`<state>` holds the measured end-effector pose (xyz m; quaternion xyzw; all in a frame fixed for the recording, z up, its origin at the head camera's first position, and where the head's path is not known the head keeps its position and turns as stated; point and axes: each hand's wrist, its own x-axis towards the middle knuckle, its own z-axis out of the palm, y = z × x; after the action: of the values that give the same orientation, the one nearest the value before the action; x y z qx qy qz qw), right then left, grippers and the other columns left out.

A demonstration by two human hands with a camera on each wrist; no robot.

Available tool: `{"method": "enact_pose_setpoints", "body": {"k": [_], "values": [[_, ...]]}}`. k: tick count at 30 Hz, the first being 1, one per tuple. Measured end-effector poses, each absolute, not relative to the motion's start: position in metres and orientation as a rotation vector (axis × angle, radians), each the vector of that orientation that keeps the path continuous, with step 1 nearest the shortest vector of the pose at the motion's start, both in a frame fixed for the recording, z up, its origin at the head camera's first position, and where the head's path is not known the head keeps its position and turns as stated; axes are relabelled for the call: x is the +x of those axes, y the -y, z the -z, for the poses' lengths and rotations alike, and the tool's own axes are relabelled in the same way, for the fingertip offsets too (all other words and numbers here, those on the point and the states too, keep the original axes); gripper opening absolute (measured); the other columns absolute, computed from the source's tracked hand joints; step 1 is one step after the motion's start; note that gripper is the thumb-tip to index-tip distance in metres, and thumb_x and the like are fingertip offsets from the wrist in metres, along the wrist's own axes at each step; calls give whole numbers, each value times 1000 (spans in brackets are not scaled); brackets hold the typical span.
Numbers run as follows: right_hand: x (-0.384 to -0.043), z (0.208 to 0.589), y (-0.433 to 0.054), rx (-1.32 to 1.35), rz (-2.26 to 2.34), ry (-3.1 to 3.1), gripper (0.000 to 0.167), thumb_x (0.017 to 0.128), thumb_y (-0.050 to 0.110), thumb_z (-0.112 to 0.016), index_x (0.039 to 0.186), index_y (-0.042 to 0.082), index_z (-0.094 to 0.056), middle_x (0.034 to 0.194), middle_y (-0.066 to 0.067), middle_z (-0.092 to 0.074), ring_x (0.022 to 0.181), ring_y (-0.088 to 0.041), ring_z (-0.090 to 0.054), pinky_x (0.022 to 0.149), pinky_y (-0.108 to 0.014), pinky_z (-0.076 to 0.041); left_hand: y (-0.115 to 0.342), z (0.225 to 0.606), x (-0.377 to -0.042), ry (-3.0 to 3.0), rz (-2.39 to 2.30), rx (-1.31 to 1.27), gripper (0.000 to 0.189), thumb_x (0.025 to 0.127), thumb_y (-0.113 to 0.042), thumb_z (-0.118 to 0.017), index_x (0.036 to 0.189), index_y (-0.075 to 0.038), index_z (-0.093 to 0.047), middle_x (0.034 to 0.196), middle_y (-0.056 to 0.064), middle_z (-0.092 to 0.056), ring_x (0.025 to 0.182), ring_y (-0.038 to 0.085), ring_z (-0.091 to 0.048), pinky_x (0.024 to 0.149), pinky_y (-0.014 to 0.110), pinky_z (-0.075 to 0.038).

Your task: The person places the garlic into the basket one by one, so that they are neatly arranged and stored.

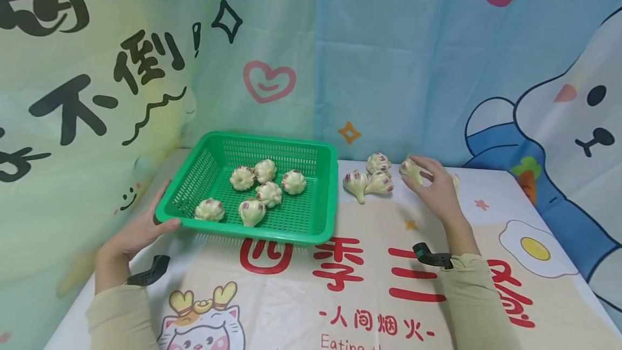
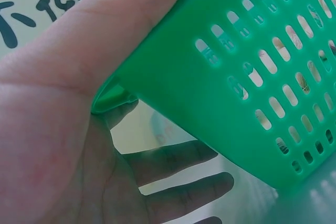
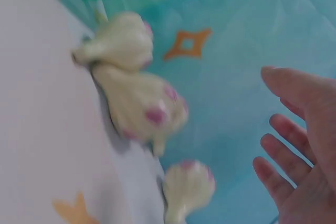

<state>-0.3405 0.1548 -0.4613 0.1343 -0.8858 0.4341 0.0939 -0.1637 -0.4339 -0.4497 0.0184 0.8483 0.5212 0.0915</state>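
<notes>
My left hand (image 1: pixel 138 231) rests at the near left corner of a green plastic basket (image 1: pixel 332 193). Its thumb lies along the rim and its straight fingers (image 2: pixel 184 198) spread outside and below the wall in the left wrist view. Inside the basket are several garlic bulbs (image 1: pixel 269 194), white with purple patches. At the back of the table, my right hand (image 1: pixel 437 185) reaches beside a garlic bulb (image 1: pixel 410 167), overlapping it in the head view. In the right wrist view its fingers are spread with nothing between them, and a garlic bulb (image 3: pixel 189 187) lies to their left.
Three garlic bulbs (image 1: pixel 378 181) cluster between the basket and my right hand. Another pale bulb (image 1: pixel 455 180) shows partly behind that hand. A printed cloth (image 1: pixel 286 307) covers the table, and a blue-green curtain (image 1: pixel 389 69) hangs directly behind.
</notes>
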Motion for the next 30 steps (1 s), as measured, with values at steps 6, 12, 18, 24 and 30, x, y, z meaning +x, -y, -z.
{"method": "enact_pose_setpoints", "body": {"k": [6,12,18,24,30], "values": [[-343,476,-190,276,-1263,2696,62,90,35,-64,144,12,-41,147,-19,-34,130,-42,-39,104,-58,-33,433,450,-164,-2512,-1539,47,91,95,-29,-56,146,-45,17,156,21,10,137,47,-4,101,72,-13],[-349,489,-214,200,-1252,2690,64,90,38,-63,145,14,-40,147,-18,-34,131,-42,-37,105,-58,-31,434,450,-164,-2493,-1566,36,91,94,-26,-56,147,-45,15,157,17,15,138,45,2,101,72,-8],[-352,497,-230,105,-1271,2671,66,89,36,-65,144,10,-40,148,-18,-33,136,-38,-29,106,-59,-30,434,447,-164,-2494,-1572,42,91,94,-26,-56,148,-42,16,156,22,12,136,48,0,100,73,-10],[-352,500,-237,52,-1275,2693,71,88,40,-65,147,12,-35,151,-18,-29,139,-37,-25,107,-58,-30,434,446,-162,-2495,-1556,33,91,95,-28,-55,147,-42,19,155,26,6,136,49,-2,99,73,-12],[-353,511,-248,-27,-1318,2700,73,91,39,-62,150,14,-29,153,-18,-25,140,-38,-24,108,-55,-29,434,449,-165,-2482,-1582,44,93,95,-28,-55,149,-35,19,155,27,6,136,48,-1,99,74,-10]]}}
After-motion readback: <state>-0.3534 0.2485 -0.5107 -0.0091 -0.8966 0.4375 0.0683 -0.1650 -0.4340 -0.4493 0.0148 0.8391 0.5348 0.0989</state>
